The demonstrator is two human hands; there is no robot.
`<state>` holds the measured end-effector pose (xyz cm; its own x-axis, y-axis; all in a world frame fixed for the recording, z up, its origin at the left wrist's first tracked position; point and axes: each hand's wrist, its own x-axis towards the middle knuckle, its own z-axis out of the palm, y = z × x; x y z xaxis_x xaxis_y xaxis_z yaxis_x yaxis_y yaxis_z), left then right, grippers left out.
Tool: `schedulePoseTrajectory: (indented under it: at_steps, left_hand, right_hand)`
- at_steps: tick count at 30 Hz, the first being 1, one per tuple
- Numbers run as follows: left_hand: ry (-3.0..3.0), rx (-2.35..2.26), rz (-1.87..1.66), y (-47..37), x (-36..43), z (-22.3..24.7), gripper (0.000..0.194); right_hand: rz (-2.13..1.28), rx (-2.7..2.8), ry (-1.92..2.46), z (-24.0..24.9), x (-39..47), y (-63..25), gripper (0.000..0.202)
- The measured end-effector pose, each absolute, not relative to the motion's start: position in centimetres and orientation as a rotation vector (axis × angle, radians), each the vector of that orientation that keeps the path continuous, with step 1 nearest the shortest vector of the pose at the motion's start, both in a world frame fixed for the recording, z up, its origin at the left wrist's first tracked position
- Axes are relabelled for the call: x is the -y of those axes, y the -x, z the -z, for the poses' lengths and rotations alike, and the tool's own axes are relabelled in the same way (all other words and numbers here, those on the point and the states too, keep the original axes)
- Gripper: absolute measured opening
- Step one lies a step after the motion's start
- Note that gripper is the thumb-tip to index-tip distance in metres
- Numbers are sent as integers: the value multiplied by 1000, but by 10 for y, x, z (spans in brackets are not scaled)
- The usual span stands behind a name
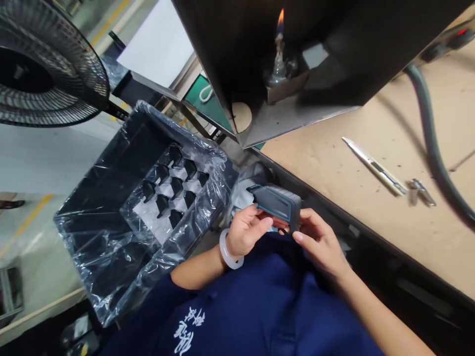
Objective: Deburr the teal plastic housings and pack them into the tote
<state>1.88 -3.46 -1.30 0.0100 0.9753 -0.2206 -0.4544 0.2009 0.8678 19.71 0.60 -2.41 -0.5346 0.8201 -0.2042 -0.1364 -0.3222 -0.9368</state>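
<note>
A dark grey, box-like part (276, 203) with a thin blue outline on its face is held between both hands above my lap. My left hand (248, 230), with a white bangle at the wrist, grips its lower left side with thumb and fingers. At its right end, my right hand (319, 240) pinches the lower corner, close to a small black piece. Left of the hands, a bin (96, 193) lined with clear plastic contains several black parts (176, 186) on a white sheet.
A lit burner (280, 64) stands inside a dark metal enclosure (322, 116) ahead. On the tan bench (389, 237) lie a cutter knife (374, 166), a small metal piece (423, 192) and a thick grey hose (432, 143). A black fan (48, 64) is at upper left.
</note>
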Motion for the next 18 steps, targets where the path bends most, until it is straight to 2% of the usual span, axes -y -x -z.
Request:
schedulePoseTrajectory:
  at_steps: [3, 7, 13, 18]
  left_hand:
    - [-727, -1002, -1287, -21, 32, 10, 33]
    - [-742, -1080, -1257, -22, 31, 10, 39]
    - [-755, -1108, -1221, -23, 36, 17, 43]
    - [-710, -1094, -1227, -23, 37, 16, 39]
  right_hand:
    - [-1928, 1254, 936, 27, -3, -200, 35]
    - [-1935, 1188, 920, 29, 2, -202, 35]
    - [-2012, 1054, 885, 22, 6, -198, 59]
    - [-2019, 1012, 888, 18, 8, -200, 65]
